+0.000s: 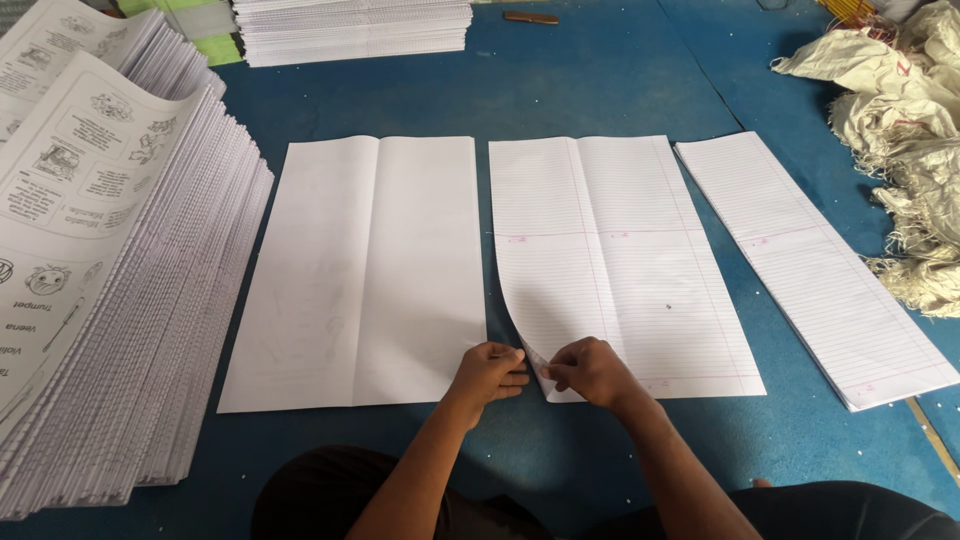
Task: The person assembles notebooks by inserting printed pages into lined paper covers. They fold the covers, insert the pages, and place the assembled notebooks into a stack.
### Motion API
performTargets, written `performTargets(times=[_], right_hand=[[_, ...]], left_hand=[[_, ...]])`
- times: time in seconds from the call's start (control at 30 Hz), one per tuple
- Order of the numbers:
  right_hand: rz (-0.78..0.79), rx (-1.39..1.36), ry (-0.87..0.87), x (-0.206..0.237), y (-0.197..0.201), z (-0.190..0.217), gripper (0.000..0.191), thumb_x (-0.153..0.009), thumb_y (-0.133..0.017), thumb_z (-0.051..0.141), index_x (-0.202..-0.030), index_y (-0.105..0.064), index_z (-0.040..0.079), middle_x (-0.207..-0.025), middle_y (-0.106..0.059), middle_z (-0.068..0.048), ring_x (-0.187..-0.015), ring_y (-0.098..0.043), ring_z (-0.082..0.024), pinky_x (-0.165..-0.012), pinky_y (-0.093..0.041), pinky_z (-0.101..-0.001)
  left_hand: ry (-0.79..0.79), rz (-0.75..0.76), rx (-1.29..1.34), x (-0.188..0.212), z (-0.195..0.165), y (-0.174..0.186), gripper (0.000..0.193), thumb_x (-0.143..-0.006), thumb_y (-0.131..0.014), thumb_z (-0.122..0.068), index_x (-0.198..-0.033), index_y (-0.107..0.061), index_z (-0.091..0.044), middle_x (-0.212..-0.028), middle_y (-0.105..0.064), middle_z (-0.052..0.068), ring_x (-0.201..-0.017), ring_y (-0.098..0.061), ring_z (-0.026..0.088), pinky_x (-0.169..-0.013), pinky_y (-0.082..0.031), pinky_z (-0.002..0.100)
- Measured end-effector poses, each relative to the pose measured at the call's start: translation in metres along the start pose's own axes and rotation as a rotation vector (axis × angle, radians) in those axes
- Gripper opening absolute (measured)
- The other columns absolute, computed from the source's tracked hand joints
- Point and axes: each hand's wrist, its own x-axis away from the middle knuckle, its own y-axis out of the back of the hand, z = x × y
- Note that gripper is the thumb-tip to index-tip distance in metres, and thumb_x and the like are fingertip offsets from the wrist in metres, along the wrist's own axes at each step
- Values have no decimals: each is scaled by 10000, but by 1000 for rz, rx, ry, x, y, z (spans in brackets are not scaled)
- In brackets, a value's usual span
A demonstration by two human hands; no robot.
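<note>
My left hand (487,370) and my right hand (590,370) meet at the near left corner of a large ruled sheet (620,260) lying on the blue floor covering. Both pinch that corner, which curls up off the surface. To the left lies a plain white folded sheet (365,270), its near right corner touching my left hand. A narrower stack of ruled sheets (815,265) lies to the right, apart from both hands.
A tall slanted stack of printed sheets (95,270) fills the left side. Another white paper stack (350,28) sits at the far edge. Crumpled woven sacks (905,130) lie at the far right. A small brown object (530,17) rests at the back.
</note>
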Motion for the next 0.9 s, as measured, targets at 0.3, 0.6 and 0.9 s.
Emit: performTargets(times=[0.3,0.6,0.9], right_hand=[[21,-188,33,-3,-10,-6,408,-828,-777,376,-910,-788,-24,-743,-771,-140,-682,-739,-216,-648,-605,-342],[132,-354,-64,-6,-4,-16,661,-818,-688,551,-1166,-720,-10,-966,-784,-170,-921,-770,-238,-890,-638,-387],[115,-333,-118,-4,-1,-12,678,-765,-771,527,-1152,-718,-28,-937,-778,-197,-923,-772,-249,-884,-645,-391]], left_hand=[[-43,74,-35,4,3,-4,536,-912,-669,-284,-1257,-569,114,-1174,-692,304,-1083,-736,377,-920,-625,454],[-29,70,-17,3,4,-6,467,-917,-665,-243,-1249,-596,80,-1189,-690,276,-1075,-737,365,-933,-623,456],[-31,78,-22,3,1,-6,476,-931,-654,-234,-1276,-582,85,-1201,-682,271,-1088,-734,356,-937,-620,449]])
